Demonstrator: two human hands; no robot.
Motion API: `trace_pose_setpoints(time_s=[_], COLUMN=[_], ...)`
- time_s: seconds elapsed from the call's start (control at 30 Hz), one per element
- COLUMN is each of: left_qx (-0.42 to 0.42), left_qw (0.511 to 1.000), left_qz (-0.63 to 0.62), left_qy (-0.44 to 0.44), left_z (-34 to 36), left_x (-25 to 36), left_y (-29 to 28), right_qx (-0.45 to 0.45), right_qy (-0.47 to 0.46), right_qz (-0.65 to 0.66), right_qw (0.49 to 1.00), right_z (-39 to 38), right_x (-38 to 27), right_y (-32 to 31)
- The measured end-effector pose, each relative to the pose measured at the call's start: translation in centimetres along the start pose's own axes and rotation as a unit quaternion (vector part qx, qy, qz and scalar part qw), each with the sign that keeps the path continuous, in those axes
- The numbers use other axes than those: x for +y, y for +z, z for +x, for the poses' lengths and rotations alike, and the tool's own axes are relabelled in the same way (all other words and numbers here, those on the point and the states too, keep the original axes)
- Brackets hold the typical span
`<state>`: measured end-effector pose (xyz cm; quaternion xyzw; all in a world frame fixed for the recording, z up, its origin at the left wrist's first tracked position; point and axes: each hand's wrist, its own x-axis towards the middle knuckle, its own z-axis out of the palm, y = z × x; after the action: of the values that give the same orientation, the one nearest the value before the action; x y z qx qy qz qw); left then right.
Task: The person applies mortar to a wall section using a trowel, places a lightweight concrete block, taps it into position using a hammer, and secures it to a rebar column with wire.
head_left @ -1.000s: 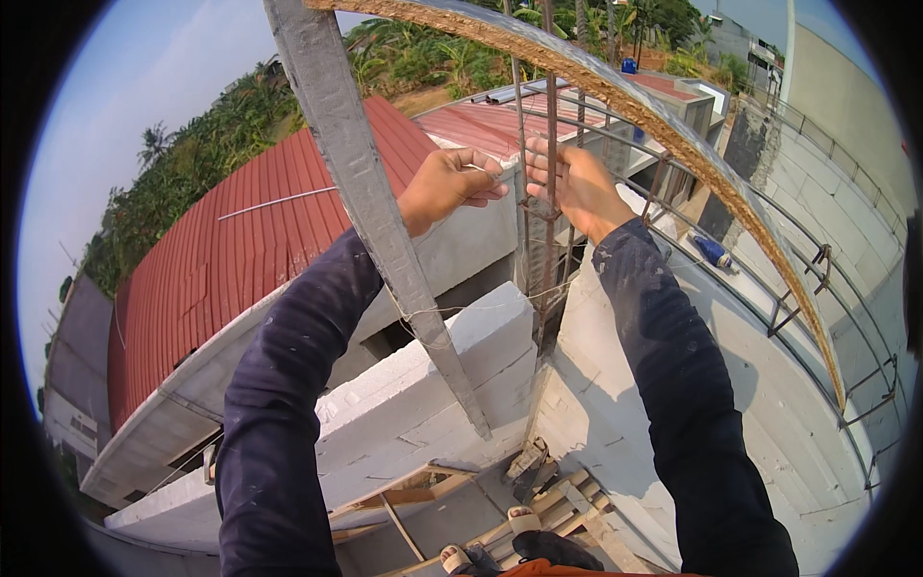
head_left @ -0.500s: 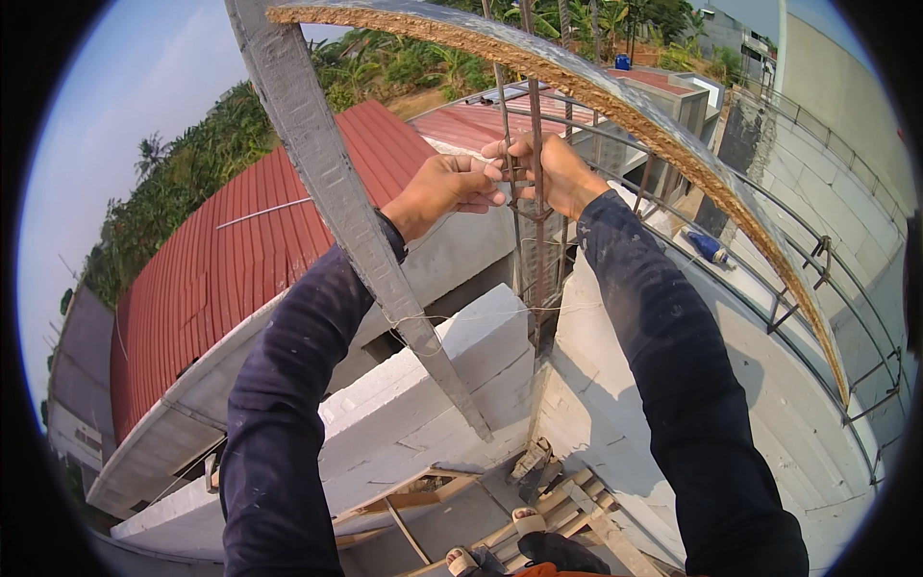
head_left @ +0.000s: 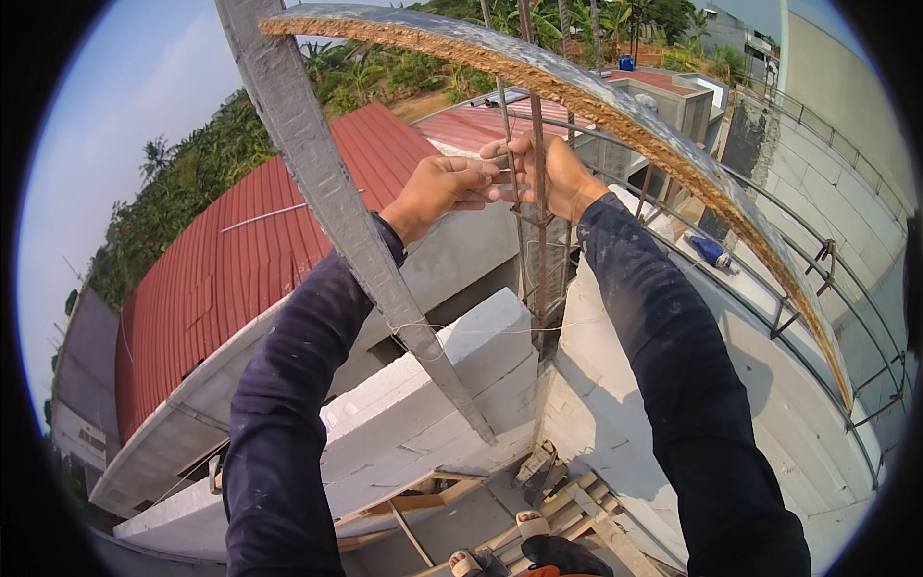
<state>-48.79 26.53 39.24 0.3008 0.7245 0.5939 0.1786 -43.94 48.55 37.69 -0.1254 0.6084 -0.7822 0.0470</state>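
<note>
Upright reinforcing bars (head_left: 540, 216) rise from the wall corner, and both my hands meet at them. My left hand (head_left: 442, 195) is left of the bars, its thumb and fingers pinched together; whatever lies between them is too small to make out. From the right, my right hand (head_left: 558, 178) reaches around the bars, fingers curled toward the left fingertips; any item in them is hidden. Lower down, a thin tie wire (head_left: 481, 330) runs between the bars and a slanting grey plank (head_left: 332, 163). That plank crosses in front of my left forearm.
A curved board (head_left: 615, 101) with a rough brown edge arches overhead to the right. Pale block walls (head_left: 471, 337) meet below the bars. A blue bottle-like item (head_left: 711, 253) lies on the right wall, beside a steel bar cage (head_left: 836, 274). Timber pieces (head_left: 586, 510) lie near my feet.
The view has shifted slightly. Both hands stay at the bars, with only small finger movement.
</note>
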Motion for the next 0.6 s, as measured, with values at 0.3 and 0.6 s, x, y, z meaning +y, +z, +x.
trace_pose_setpoints(time_s=[0.3,0.6], left_qx=[-0.019,-0.046], left_qw=[0.999,0.999], left_qz=[0.021,-0.005], left_qy=[0.025,0.021], left_z=[0.1,1.0], left_x=[0.3,0.6], left_y=[1.1,-0.1], right_qx=[-0.059,0.107], right_qy=[-0.030,-0.029], right_qz=[0.111,0.065], right_qw=[0.992,0.992], right_z=[1.6,-0.1], right_x=[1.8,2.1], right_y=[-2.0,0.1])
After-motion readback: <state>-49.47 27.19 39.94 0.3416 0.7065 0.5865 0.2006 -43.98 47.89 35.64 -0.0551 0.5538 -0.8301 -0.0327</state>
